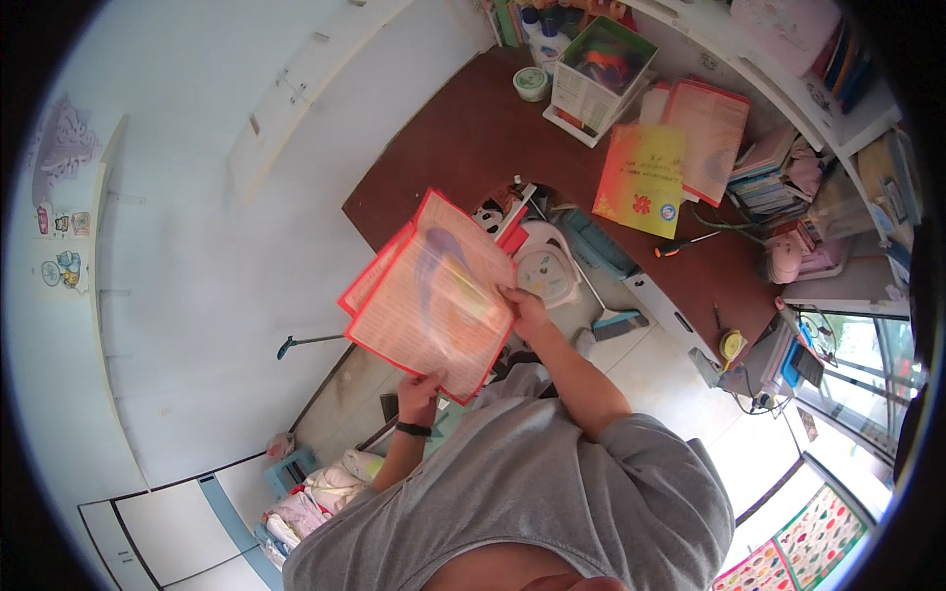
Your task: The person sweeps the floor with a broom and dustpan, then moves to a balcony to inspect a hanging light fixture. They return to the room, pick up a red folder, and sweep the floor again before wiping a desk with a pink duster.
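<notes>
Red-bordered printed sheets (436, 310), at least two overlapping and fanned apart at their left side, are held between both hands above the floor. My left hand (420, 395), with a black band on its wrist, grips their lower edge. At their right edge my right hand (526, 310) has its thumb on top and its other fingers mostly hidden. On the brown desk (473, 118) ahead lies a yellow and orange sheet (641, 181) bearing writing, partly over another red-bordered sheet (709, 133).
A box (602, 74) of small things, a round tub (531, 83), a screwdriver (686, 244), stacked books (772, 170) and a yellow tape measure (732, 344) are on the desk. Below stand a broom (619, 323) and a white and pink plastic seat (545, 272). Folded cloth lies at lower left.
</notes>
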`<state>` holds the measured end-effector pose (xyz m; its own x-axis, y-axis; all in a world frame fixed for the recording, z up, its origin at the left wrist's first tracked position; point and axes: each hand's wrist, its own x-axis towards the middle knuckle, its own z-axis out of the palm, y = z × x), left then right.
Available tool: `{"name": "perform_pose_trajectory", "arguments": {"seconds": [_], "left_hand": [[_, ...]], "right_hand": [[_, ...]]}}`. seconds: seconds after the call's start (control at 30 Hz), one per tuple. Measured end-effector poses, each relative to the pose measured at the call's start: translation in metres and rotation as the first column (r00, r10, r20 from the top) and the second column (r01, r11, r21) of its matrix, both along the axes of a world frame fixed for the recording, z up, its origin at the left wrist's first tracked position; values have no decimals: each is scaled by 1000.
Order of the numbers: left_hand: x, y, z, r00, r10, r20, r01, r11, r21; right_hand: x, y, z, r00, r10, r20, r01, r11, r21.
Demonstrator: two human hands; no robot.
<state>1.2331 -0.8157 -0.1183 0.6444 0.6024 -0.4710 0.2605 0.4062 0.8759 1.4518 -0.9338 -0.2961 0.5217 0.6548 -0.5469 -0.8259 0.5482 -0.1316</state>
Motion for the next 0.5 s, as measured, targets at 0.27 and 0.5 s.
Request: {"name": "perform_pose_trajectory", "arguments": {"seconds": [0.27, 0.5], "left_hand": [[-5, -14, -67, 967, -75, -245, 7, 964, -267], [54, 0, -147, 921, -201, -333, 143, 971, -193]], "right_hand": [[-19, -82, -90, 998, -62, 22, 65, 937, -344], [24, -108, -105, 983, -179, -28, 139, 843, -519]]}}
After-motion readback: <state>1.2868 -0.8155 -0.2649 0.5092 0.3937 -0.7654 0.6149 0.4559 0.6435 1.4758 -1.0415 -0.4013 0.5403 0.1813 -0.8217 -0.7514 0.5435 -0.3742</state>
